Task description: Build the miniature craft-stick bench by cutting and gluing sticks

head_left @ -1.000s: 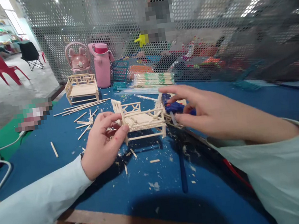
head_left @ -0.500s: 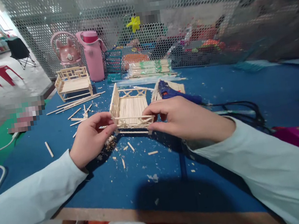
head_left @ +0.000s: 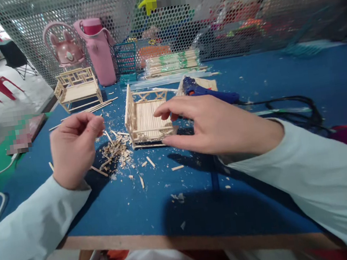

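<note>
A miniature stick bench (head_left: 149,118) with a slatted seat and railings stands on the blue tabletop. My right hand (head_left: 204,122) is at its right front corner, thumb and fingers apart; whether a fingertip touches the railing I cannot tell. Left of the bench, my left hand (head_left: 76,148) is raised with thumb and fingers pinched together; what they hold, if anything, is hidden. Between my left hand and the bench lies a heap of cut stick bits (head_left: 116,152). Behind the left hand stands a second stick bench (head_left: 80,91).
A blue glue gun (head_left: 210,93) with a black cord lies behind my right hand. At the back are a pink bottle (head_left: 101,54), a teal rack (head_left: 126,62) and packed sticks (head_left: 171,62) before a perforated metal panel (head_left: 122,1). Loose stick pieces (head_left: 150,162) lie in front.
My left hand has let go of the stick bench and moved left, its fingers now pinched. My right hand's fingers have spread from the railing. The camera view has tilted slightly down.
</note>
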Available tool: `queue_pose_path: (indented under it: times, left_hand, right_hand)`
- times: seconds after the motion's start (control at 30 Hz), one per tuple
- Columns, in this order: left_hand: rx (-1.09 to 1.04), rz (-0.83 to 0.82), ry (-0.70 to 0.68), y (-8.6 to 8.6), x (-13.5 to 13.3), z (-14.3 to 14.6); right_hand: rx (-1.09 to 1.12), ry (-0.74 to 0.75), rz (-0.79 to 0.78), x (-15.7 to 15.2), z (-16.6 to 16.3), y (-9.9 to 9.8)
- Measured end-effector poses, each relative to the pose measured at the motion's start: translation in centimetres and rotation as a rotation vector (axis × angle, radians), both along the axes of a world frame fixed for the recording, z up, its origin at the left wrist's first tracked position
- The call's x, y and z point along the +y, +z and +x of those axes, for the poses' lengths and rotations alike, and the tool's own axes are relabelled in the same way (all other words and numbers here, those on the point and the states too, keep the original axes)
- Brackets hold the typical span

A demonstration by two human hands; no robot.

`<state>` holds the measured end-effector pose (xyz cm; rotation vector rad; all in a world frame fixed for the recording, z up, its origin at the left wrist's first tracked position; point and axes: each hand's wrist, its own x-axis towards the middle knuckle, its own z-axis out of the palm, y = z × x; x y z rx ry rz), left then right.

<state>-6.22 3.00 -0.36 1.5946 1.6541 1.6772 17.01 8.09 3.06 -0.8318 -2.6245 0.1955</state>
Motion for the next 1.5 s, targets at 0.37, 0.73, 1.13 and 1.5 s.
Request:
queue_pose_path:
  times: [0.37, 0.73, 1.13, 1.5]
  left_hand:
    - [0.089, 0.163, 0.124, 0.8, 0.8, -3.0]
    - [0.762, 0.125, -0.475, 3.3, 0.3, 0.1]
    - [0.451, -0.199, -0.544, 4.4, 2.6, 1.9]
    - [0.452, -0.227, -0.553, 4.2, 3.7, 1.6]
  right_hand:
    - [0.146, -0.01, -0.042, -0.3, -0.7, -0.5]
    - [0.357, -0.132, -0.085, -0.8, -1.5, -1.0]
    - [0.602, -0.142, -0.318, -1.3, -1.8, -5.4]
    - [0.567, -0.142, -0.304, -1.3, -1.7, -5.6]
